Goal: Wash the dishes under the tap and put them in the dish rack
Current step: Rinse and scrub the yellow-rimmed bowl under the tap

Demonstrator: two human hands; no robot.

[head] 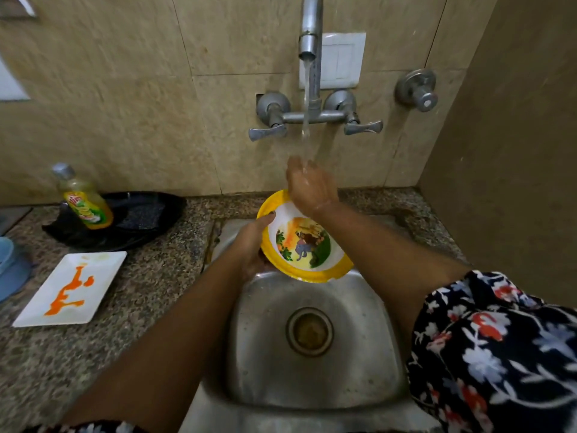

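My left hand (254, 245) grips the left rim of a round plate (304, 245) with a yellow border and a cartoon picture, held tilted over the steel sink (368, 348). My right hand (309, 185) is raised above the plate's far edge, fingers loosely apart, directly under the stream of water from the tap (309, 32). The right hand holds nothing. A white rectangular plate (93, 270) smeared with orange sauce lies on the counter to the left.
A dish soap bottle (84, 201) stands on a black tray (150, 214) at the back left of the granite counter (156, 282). A blue object (9, 264) sits at the far left edge. Two lever handles (363, 126) flank the tap; a wall stands close on the right.
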